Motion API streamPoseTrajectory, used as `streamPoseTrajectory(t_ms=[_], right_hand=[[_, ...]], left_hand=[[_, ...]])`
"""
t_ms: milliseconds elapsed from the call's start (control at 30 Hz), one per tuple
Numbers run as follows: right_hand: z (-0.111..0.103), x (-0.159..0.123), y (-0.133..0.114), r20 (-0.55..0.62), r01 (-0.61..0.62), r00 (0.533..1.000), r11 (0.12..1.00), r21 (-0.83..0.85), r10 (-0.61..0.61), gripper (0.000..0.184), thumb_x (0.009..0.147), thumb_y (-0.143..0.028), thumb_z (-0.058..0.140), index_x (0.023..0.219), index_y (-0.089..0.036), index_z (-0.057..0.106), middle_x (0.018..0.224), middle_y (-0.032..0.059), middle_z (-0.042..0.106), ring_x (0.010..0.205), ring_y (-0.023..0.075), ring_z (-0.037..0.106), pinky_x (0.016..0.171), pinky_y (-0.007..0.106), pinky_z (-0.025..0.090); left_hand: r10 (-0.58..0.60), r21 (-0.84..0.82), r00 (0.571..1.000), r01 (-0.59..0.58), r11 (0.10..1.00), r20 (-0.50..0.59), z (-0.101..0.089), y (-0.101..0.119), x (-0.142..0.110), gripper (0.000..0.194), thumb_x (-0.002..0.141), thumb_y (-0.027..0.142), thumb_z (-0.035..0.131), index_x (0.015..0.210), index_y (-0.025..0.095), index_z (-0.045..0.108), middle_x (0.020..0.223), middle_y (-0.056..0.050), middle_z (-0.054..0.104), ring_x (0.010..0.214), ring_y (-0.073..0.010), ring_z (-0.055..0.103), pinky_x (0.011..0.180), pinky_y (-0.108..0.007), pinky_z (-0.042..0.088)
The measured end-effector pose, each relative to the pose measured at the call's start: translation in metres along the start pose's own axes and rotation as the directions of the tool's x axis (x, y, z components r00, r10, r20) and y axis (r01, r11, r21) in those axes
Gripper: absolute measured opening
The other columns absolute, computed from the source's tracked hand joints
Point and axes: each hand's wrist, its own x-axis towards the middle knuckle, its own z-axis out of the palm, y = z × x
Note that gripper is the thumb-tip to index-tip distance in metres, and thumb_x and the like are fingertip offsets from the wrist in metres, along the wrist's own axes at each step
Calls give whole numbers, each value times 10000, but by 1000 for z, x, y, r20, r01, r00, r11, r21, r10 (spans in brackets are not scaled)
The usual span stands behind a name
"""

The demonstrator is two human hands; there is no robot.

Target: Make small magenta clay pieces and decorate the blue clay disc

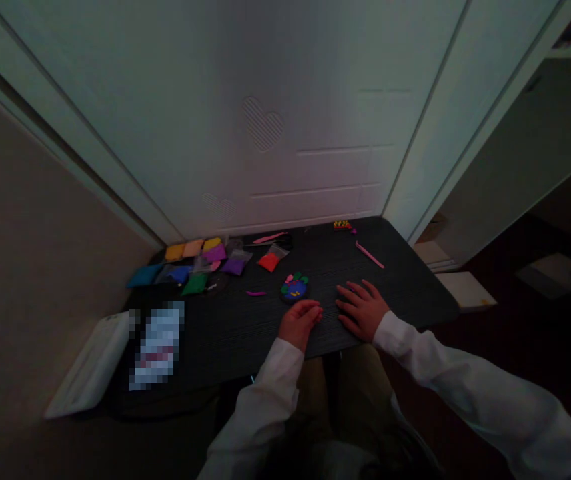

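My left hand (299,323) is closed at the front of the dark table, thumb and fingers pressed together; whether anything small sits between them is hidden. Just beyond it lies a round blue clay piece (295,289) with green leaf shapes, pink bits and yellow dots. My right hand (364,311) rests palm down on the table, fingers spread. A trace of purple shows by its fingertips, too small to name. To the left of the blue piece is a thin purple clay strip (256,293).
Several bags of coloured clay (195,283) cover the table's back left, with a red clay bag (269,261) nearer the middle. Scissors (285,241) lie behind. A pink tool (369,255) and a red-and-yellow piece (342,225) are at the back right. White panels stand behind the table.
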Motion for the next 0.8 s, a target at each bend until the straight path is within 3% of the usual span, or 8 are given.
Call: streamPoseTrajectory(t_ms=[400,633,800], right_hand=[[6,-5,0,-9,-34,999,999,29,35,341,720,-362,379,1032,-254,463,1180,28,363,1088,226,258,892,455,114],[16,-9,13,-68,-20,997,990,136,30,338,732,-274,371,1061,-238,442,1167,46,371,1057,192,310,860,397,244],[22,-10,21,-137,-64,985,965,254,101,305,743,-262,353,1018,-228,481,1110,50,421,1009,174,366,826,362,312]], left_hand=[[9,-8,1000,-9,1000,9,0,0,0,171,550,162,599,710,126,549,618,-6,568,586,-73,520,572,-201,398],[6,18,1000,-5,1000,-13,1,1,0,187,533,177,611,700,124,549,606,-12,572,566,-78,520,565,-211,398],[8,10,1000,-8,1000,-16,1,0,0,180,531,175,612,694,127,552,604,-9,572,568,-77,520,567,-210,397]])
